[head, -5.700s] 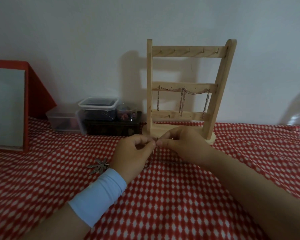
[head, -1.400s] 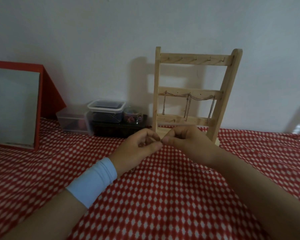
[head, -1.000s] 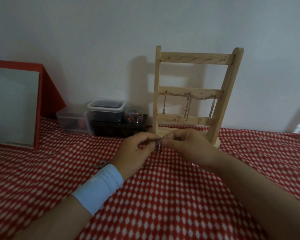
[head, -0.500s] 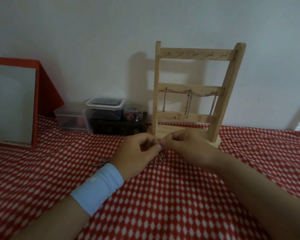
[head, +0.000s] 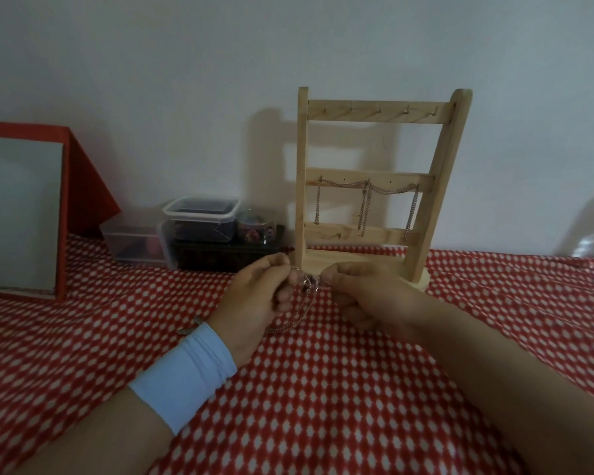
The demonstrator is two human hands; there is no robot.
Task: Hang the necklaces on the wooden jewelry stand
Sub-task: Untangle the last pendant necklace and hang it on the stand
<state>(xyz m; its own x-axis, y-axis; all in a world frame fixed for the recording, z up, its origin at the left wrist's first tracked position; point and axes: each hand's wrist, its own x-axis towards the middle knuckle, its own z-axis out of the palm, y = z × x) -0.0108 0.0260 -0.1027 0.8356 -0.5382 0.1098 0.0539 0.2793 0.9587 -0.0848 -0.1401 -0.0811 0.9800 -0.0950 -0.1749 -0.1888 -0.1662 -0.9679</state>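
My left grip [head: 254, 296] is closed down to a pinch. Its thumb and forefinger tips press together on a thin silver chain necklace [head: 308, 286], and the other fingers curl loosely underneath. My right grip [head: 364, 296] mirrors it, with thumb and forefinger nipped on the same chain and the remaining fingers folded toward the palm. The two pinches sit near each other without touching, with a short bunched stretch of chain between them. The links there are blurred, so I think the clasp is in that stretch, but I cannot be sure. The rest of the necklace sags in a loop toward my left palm, and its low end lies on the red cloth with white diamond spots [head: 323, 389] that covers the table.

The necklace is held low, just in front of the base of the pale wooden ladder-shaped jewelry stand [head: 439, 186]. The stand is upright just behind both grips. Hung silver chains [head: 366, 200] drape in swags along its middle rail, their ends dangling toward the bottom rail.

A white wristband [head: 186, 375] wraps my left wrist. A small metal piece [head: 189, 329] shows on the cloth just beside it. Stacked clear plastic boxes [head: 201, 217] stand left of the stand, and a red-framed mirror [head: 21, 214] is at the far left.
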